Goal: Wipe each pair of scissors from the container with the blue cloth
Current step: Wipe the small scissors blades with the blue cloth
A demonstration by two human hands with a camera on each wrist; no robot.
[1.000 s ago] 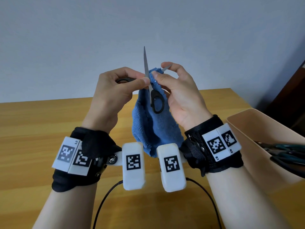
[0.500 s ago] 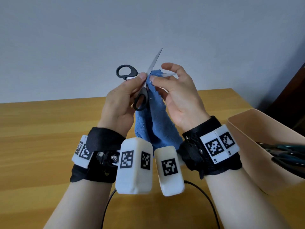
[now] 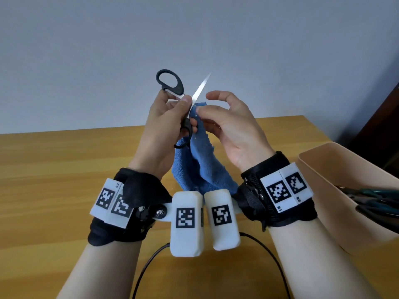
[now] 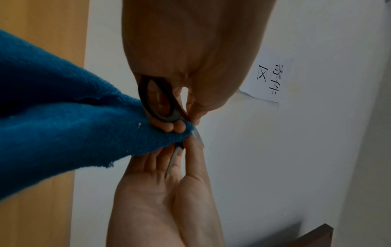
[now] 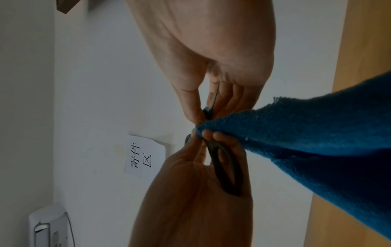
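A pair of black-handled scissors (image 3: 170,83) is held up above the table, spread wide, one loop up and one blade (image 3: 201,88) pointing up to the right. My left hand (image 3: 183,113) grips it near the pivot, with the lower loop (image 4: 158,100) against the fingers. My right hand (image 3: 205,103) pinches the top of the blue cloth (image 3: 200,169) around the other blade (image 5: 213,98), which lies between thumb and fingers. The rest of the cloth (image 5: 317,142) hangs down between my wrists.
A beige container (image 3: 323,169) stands at the right edge of the wooden table (image 3: 54,169), with several teal-handled scissors (image 3: 377,195) inside. A black cable (image 3: 269,255) runs over the table near my forearms. A paper label (image 5: 143,157) hangs on the wall.
The left hand has turned the scissors: the blade that stood straight up now leans right, and one loop has swung up above the hand. The right index finger has lifted off.
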